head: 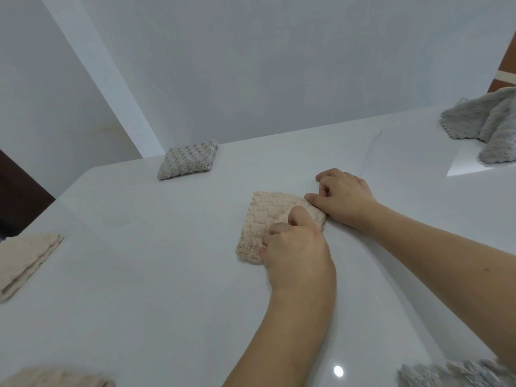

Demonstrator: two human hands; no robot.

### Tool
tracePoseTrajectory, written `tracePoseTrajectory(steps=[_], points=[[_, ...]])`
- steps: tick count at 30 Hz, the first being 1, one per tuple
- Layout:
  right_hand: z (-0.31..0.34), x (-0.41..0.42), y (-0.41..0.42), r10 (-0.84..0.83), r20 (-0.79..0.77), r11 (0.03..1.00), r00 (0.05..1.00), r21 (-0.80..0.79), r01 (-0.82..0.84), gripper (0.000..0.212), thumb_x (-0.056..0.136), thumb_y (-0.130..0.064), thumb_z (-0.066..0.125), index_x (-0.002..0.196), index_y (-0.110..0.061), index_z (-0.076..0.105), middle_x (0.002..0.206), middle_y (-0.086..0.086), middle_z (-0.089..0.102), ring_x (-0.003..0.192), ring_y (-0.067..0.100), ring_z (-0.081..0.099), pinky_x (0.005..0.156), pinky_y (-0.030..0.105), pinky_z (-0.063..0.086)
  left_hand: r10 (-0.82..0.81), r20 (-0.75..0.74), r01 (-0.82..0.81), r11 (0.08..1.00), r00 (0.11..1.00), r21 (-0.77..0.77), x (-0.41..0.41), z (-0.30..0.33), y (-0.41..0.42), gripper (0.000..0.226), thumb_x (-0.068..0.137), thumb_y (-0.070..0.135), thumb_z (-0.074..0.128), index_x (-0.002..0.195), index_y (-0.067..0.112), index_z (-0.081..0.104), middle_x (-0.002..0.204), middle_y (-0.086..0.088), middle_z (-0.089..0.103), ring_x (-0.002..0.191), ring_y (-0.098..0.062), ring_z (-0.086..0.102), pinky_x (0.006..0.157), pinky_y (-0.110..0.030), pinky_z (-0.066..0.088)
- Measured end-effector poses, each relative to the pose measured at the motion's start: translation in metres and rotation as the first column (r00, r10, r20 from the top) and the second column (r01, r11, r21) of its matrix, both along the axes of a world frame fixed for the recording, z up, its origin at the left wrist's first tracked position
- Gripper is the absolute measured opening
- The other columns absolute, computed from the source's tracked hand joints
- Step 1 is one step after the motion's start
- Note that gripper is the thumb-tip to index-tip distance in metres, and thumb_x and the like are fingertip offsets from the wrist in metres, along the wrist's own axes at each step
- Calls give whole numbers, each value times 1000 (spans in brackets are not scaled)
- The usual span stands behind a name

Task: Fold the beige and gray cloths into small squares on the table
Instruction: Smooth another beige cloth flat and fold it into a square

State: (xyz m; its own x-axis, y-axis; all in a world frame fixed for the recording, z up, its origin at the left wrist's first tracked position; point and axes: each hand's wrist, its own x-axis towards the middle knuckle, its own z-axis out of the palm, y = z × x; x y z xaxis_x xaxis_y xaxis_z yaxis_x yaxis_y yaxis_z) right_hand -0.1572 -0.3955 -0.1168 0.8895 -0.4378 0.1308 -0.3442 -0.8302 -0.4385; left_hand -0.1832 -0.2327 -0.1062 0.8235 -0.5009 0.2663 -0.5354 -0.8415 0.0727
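A beige textured cloth [262, 219], folded into a small rectangle, lies flat near the middle of the white table [145, 289]. My left hand [293, 244] rests on its near right part with fingers curled into the fabric. At the cloth's far right corner, the thumb of my right hand [344, 198] lies along the edge. Its fingers are curled just beyond the corner, and the hand seems to pinch the corner. A gray cloth [187, 161], folded into a small square, sits at the table's far left edge.
A crumpled gray cloth [487, 127] lies at the far right. Another gray cloth [446, 375] shows at the bottom right. A folded beige cloth [26, 261] sits at the left edge, and a further beige cloth [55, 379] at the bottom left. A wall stands behind the table.
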Motion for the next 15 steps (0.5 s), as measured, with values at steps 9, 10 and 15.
tracePoseTrajectory(steps=[9, 10, 15], points=[[1, 1, 0, 2, 6, 1000, 1000, -10, -2, 34, 90, -51, 51, 69, -24, 50, 130, -12, 49, 121, 14, 44, 105, 34, 22, -26, 98, 21, 998, 995, 60, -3, -4, 5, 21, 57, 12, 76, 66, 13, 57, 52, -7, 56, 39, -21, 53, 43, -23, 23], [0, 1, 0, 1, 4, 1000, 1000, -9, -1, 34, 90, -51, 50, 70, -24, 50, 130, -12, 49, 121, 14, 44, 105, 34, 22, -22, 87, 16, 997, 996, 76, -5, -7, 3, 16, 59, 5, 68, 69, 12, 57, 55, -9, 58, 42, -22, 54, 44, -24, 27], [0, 1, -1, 1, 11, 1000, 1000, -10, -1, 34, 89, -52, 51, 70, -24, 51, 129, -12, 50, 118, 14, 45, 105, 34, 23, -8, 18, 6, 996, 1000, 89, -14, -14, 0, 37, 68, 0, 26, 93, 6, 53, 87, -27, 66, 75, -35, 64, 62, -36, 50]])
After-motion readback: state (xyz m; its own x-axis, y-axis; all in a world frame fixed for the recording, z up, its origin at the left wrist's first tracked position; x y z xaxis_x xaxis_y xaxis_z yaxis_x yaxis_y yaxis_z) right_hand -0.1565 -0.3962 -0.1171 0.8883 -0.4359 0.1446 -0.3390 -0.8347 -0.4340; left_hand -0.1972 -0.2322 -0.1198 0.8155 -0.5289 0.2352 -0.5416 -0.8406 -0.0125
